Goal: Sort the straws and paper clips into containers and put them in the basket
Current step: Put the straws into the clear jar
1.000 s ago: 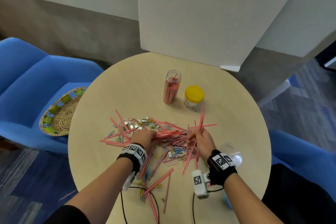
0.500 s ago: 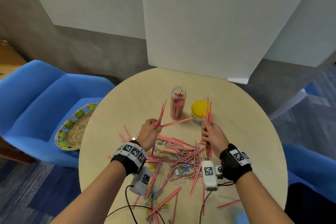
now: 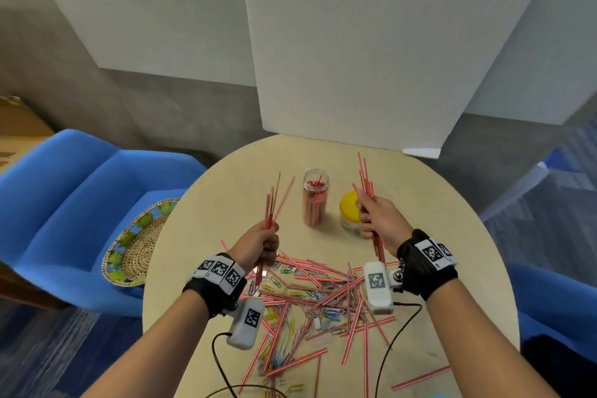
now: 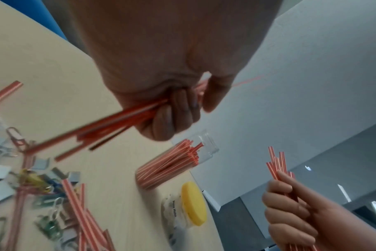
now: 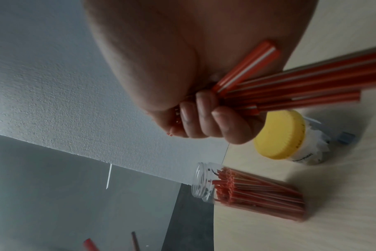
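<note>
Since a second ago, both hands are being lifted off the scattered pile, each now carrying a bundle of straws above the round table (image 3: pixel 452 236). Largest to smallest: a blue chair (image 3: pixel 64 203) is being occupied at the table's left by the woven basket (image 3: pixel 135 255), well apart from the containers. Near the table's far middle, an open clear jar (image 3: pixel 315 200) is being filled with upright red-and-white straws, and a yellow-lidded jar (image 3: pixel 348 213) is being kept just beside it on the right. One bundle of straws (image 3: pixel 274 203) is being gripped by the left hand (image 3: pixel 255 247), fingers curled tightly round it, to the left of the clear jar. Another bundle (image 3: pixel 366 181) is being gripped upright by the right hand (image 3: pixel 381 220), fingers wrapped round it, in front of the yellow lid. Loose straws (image 3: pixel 323 297) and coloured paper clips (image 3: pixel 281 349) are being left mixed on the near table.
</note>
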Motion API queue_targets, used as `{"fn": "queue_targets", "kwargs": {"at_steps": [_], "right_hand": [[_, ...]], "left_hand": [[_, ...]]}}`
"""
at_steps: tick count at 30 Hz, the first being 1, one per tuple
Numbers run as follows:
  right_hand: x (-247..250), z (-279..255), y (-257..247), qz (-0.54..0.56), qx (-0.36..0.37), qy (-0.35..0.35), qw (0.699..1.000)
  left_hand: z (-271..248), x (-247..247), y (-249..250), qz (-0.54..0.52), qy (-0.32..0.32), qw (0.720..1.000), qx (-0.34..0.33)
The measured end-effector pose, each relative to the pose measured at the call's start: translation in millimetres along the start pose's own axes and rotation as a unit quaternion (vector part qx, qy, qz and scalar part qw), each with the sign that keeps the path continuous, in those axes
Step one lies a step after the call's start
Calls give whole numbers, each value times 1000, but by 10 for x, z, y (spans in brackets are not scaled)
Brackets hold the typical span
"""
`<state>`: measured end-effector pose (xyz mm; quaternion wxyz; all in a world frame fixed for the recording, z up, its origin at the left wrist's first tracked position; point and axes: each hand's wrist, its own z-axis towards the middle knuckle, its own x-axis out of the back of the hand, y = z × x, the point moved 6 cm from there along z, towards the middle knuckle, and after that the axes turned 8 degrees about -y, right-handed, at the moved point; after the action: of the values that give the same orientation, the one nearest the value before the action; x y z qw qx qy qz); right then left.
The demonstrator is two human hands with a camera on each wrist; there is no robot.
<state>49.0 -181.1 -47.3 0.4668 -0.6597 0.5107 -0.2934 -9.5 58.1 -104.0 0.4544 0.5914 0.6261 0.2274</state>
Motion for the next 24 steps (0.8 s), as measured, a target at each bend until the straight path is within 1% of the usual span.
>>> {"fn": "queue_targets", "kwargs": {"at_steps": [1, 2, 4, 6, 7, 9, 11, 15, 17, 20, 24], "right_hand": [[17, 12, -11, -1, -1, 1, 1000], [31, 23, -29, -2, 1, 2, 1000], [52, 48, -74, -7, 10, 3, 1000], [56, 72, -133, -8, 22, 1, 1000], [54, 87, -167, -8, 28, 0, 1000], [49, 120, -242, -4, 41, -1, 999], [45, 151, -330, 2, 53, 0, 999], [50, 196, -463, 12, 65, 4, 998], [68, 204, -471, 16, 61, 9, 998], [115, 214, -399, 22, 50, 21, 998], [193, 242, -261, 21, 29, 31, 999]], "left_hand": [[2, 17, 65, -15, 20, 1000, -15], [8, 37, 143, -9, 45, 998, -37], [17, 70, 347, 39, 116, 989, -88], [57, 58, 560, 64, 177, 976, -108], [111, 18, 659, 55, 182, 975, -113], [277, -96, 847, 27, 155, 979, -130], [459, -219, 1008, 10, 115, 980, -161], [716, -386, 1311, -8, 66, 964, -256], [810, -433, 1459, -24, 60, 958, -279], [1000, -500, 1606, -32, 47, 957, -286], [1257, -574, 1654, -37, 24, 965, -259]]}}
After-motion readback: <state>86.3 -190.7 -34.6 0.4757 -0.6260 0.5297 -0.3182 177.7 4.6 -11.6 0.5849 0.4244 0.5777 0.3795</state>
